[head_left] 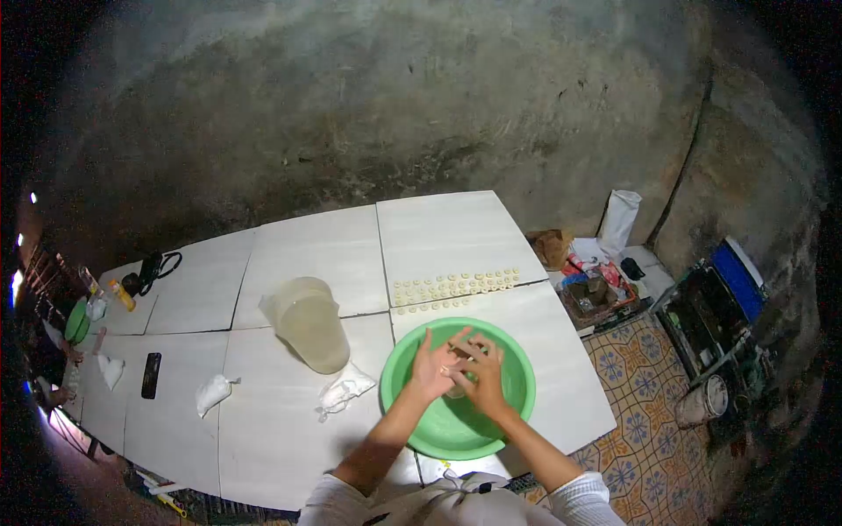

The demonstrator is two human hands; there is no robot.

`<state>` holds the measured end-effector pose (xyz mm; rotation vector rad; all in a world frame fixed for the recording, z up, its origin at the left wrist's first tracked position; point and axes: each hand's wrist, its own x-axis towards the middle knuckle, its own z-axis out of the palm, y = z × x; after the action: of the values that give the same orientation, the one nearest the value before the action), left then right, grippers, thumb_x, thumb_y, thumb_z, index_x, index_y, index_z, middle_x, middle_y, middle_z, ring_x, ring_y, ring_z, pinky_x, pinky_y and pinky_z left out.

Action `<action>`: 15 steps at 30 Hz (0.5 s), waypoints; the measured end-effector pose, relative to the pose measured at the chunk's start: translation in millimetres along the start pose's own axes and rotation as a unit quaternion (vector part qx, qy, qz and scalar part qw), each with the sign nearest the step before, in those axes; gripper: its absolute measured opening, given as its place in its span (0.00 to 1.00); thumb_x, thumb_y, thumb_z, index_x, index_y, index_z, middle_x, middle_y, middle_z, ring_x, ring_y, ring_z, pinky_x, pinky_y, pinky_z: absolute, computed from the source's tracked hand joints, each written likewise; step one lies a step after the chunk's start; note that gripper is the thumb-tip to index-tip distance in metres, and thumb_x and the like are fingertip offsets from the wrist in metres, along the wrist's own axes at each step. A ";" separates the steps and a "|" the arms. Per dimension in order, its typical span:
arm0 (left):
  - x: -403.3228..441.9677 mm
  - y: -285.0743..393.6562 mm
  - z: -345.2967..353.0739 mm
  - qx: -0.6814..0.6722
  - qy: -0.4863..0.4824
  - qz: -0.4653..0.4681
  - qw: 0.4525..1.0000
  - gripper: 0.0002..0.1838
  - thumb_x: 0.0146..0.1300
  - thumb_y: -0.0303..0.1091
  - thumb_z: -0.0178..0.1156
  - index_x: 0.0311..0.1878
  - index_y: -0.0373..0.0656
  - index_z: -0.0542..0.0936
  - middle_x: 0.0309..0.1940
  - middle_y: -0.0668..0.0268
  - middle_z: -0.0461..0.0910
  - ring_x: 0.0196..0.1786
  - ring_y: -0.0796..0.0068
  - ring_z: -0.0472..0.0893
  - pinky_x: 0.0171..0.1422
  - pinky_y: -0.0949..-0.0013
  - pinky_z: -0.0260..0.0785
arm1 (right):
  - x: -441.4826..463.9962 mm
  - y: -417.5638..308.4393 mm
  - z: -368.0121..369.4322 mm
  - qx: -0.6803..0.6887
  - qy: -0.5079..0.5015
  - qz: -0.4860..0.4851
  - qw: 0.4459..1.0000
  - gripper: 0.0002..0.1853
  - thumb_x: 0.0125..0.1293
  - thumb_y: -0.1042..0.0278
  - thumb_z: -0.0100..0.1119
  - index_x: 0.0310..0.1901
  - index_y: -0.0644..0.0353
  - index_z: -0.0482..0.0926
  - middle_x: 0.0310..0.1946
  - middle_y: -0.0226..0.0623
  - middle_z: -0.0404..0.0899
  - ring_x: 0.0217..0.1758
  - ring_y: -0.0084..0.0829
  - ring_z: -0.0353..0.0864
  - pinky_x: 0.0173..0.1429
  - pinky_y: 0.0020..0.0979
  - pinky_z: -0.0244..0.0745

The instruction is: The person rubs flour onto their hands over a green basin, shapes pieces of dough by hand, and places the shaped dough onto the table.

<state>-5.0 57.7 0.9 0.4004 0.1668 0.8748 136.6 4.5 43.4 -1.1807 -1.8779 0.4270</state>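
Over the green basin (519,386) near the table's front edge, my left hand (433,366) is palm up with its fingers spread. The fingers of my right hand (481,373) bend over that palm and touch it; a small pale thing seems to lie between them, too small to make out. Part of a pale lump shows low in the basin beneath my hands. Behind the basin, several small pale dough pieces (456,285) stand in rows on the white tiled table (438,228).
Left of the basin are a cloudy plastic pitcher (314,329), a white bag (345,390), another white bag (213,394) and a black phone (151,375). Another person's hand (60,396) shows at the far left. A cluttered crate (596,298) sits beyond the right edge.
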 end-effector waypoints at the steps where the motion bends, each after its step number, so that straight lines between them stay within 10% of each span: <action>1: -1.7 -3.4 11.0 -0.016 0.035 0.020 0.999 0.39 0.72 0.64 0.37 0.70 0.39 0.64 0.61 0.54 0.72 0.61 0.61 0.74 0.69 0.60 0.63 | -5.7 -3.3 4.0 -0.075 0.013 -0.050 0.996 0.08 0.55 0.68 0.69 0.38 0.51 0.87 0.56 0.38 0.78 0.65 0.45 0.67 0.64 0.47 0.57; 3: -5.7 -7.9 18.4 -0.037 0.063 0.073 0.995 0.32 0.72 0.55 0.49 0.71 0.43 0.64 0.61 0.58 0.72 0.64 0.63 0.72 0.70 0.61 0.63 | -15.0 -9.6 4.6 -0.187 0.011 -0.112 0.976 0.07 0.57 0.64 0.67 0.38 0.45 0.87 0.69 0.38 0.64 0.71 0.54 0.58 0.68 0.56 0.50; 8: -15.1 -27.7 6.5 0.067 0.102 0.125 0.985 0.29 0.73 0.46 0.54 0.72 0.46 0.63 0.59 0.64 0.73 0.63 0.71 0.72 0.67 0.69 0.66 | -23.3 -34.8 -17.5 -0.194 -0.042 -0.135 0.971 0.08 0.61 0.59 0.61 0.38 0.48 0.86 0.67 0.39 0.65 0.73 0.54 0.55 0.74 0.60 0.40; 12: -20.7 -35.0 10.3 0.145 0.085 0.122 0.978 0.28 0.74 0.49 0.48 0.74 0.51 0.61 0.62 0.65 0.70 0.62 0.72 0.72 0.67 0.70 0.66 | -23.9 -22.4 -22.8 -0.064 0.005 -0.121 0.991 0.12 0.66 0.59 0.56 0.42 0.55 0.84 0.60 0.44 0.68 0.70 0.52 0.58 0.71 0.60 0.44; 15: -30.8 -29.1 40.1 0.048 -0.017 0.095 0.994 0.36 0.73 0.63 0.33 0.77 0.53 0.55 0.72 0.57 0.61 0.72 0.63 0.63 0.75 0.57 0.56 | -18.0 -36.4 -9.7 -0.024 0.093 0.031 0.995 0.23 0.67 0.58 0.50 0.63 0.51 0.74 0.63 0.51 0.65 0.73 0.57 0.54 0.75 0.58 0.44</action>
<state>8.4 6.3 25.0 0.5277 0.1404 1.0498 127.1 -30.3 64.4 -1.2684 -1.7023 0.2965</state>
